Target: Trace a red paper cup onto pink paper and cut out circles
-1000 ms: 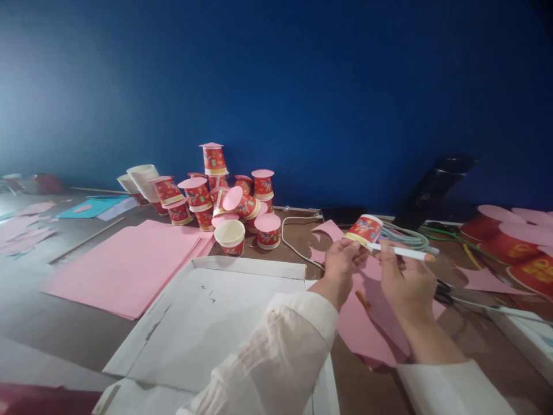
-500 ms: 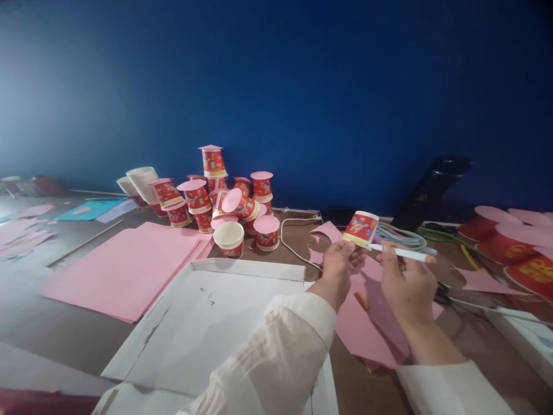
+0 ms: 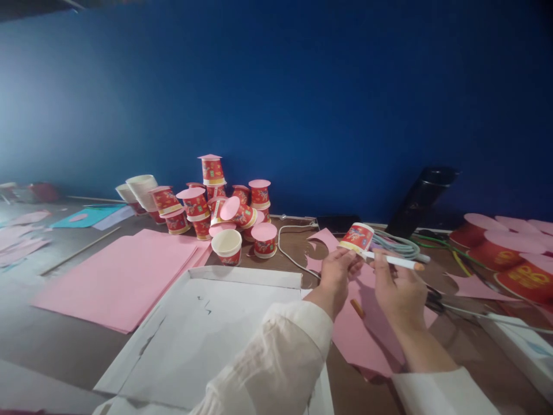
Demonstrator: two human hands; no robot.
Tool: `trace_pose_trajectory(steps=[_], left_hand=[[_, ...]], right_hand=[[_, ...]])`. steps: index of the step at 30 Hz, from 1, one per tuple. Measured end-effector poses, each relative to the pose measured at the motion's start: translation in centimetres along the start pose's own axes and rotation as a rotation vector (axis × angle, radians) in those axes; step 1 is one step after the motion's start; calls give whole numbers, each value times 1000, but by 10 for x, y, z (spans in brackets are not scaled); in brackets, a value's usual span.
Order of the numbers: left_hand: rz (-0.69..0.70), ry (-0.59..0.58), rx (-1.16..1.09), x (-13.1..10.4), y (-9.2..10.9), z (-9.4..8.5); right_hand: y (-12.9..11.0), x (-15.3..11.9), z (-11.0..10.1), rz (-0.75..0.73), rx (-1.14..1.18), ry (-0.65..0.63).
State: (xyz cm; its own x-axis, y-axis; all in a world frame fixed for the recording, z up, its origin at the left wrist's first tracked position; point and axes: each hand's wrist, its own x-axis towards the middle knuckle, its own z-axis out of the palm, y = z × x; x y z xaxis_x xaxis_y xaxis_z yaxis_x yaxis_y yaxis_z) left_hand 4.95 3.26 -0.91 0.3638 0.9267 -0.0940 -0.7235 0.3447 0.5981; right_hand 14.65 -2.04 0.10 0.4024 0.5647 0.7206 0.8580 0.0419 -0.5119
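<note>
My left hand [image 3: 337, 276] grips a red paper cup [image 3: 358, 236] by its yellow-banded rim; the cup is upside down and slightly tilted, with its white base up. In my right hand [image 3: 400, 291] is a white marker [image 3: 395, 260], its tip end at the cup's rim and its orange end pointing right. An orange-brown cap-like piece [image 3: 357, 308] lies on pink paper [image 3: 367, 340] below the hands. Left of them, several red cups topped with pink paper [image 3: 194, 202] stand stacked, and an upright cup [image 3: 227, 246] is in front.
A white box lid [image 3: 224, 334] lies before me, with pink sheets [image 3: 121, 271] at its left. Coiled cables [image 3: 401, 245] and a black bottle [image 3: 421, 199] are behind the hands. More pink-topped red cups [image 3: 522, 276] stand at the right.
The view has shifted slightly, so the table's things appear lower. Both hands still hold the cup and marker, close together in nearly the same pose.
</note>
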Motion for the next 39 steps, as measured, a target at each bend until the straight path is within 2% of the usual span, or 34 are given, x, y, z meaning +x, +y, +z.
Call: trace_pose_trajectory(steps=[4, 11, 17, 26, 34, 39], left_hand=[[5, -8, 19, -1, 0, 1], [23, -11, 31, -3, -1, 3], [5, 31, 31, 0, -2, 0], [6, -6, 29, -1, -1, 2], [4, 53, -3, 5, -2, 1], [24, 71, -42, 5, -1, 1]], right_hand=[[3, -2, 3, -30, -29, 28], [6, -1, 4, 7, -5, 43], [7, -1, 3, -4, -31, 47], [6, -2, 6, -52, 2, 51], [7, -2, 8, -29, -4, 103], [4, -1, 8, -84, 37, 63]])
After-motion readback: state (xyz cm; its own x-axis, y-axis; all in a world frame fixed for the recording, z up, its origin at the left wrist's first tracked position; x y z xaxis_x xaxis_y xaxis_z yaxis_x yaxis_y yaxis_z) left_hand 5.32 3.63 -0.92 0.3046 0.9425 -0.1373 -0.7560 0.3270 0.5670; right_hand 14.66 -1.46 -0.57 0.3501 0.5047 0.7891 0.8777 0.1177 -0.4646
